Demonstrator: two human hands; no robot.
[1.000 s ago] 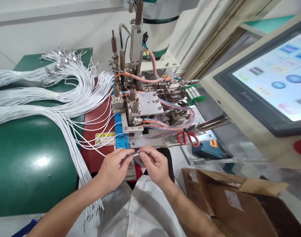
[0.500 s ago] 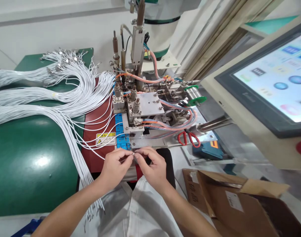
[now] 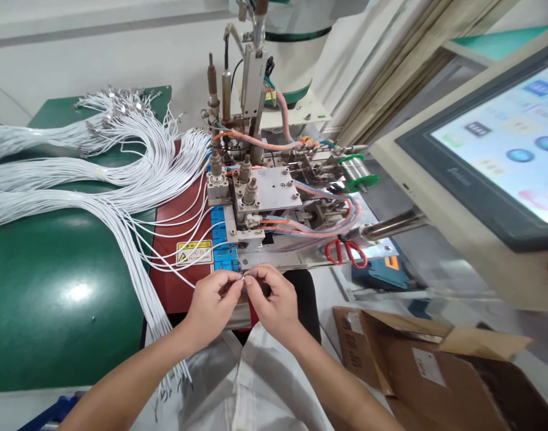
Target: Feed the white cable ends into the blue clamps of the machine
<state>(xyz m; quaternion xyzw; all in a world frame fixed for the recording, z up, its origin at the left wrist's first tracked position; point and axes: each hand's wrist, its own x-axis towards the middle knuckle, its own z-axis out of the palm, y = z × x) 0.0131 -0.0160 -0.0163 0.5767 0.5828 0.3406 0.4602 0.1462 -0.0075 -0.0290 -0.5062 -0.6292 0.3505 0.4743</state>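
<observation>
In front of the machine, my left hand (image 3: 214, 305) is closed in a pinch on a white cable (image 3: 180, 276) that runs in from the left. Its thumb and forefinger meet my right hand (image 3: 274, 302), which pinches at the cable's end. The tip between the fingertips is tiny and mostly covered, so its details cannot be made out. Just beyond my fingers lies a row of blue clamp blocks (image 3: 224, 258), with several white cables leading into it.
Bundles of white cables (image 3: 76, 170) lie on the green table (image 3: 53, 299) at left. A machine (image 3: 274, 188) with a wire spool (image 3: 355, 173) stands ahead. Red-handled scissors (image 3: 345, 252), a touchscreen (image 3: 502, 143) and an open cardboard box (image 3: 417, 359) are at right.
The view has shifted slightly. My right hand has turned a little while both hands keep pinching at the same spot.
</observation>
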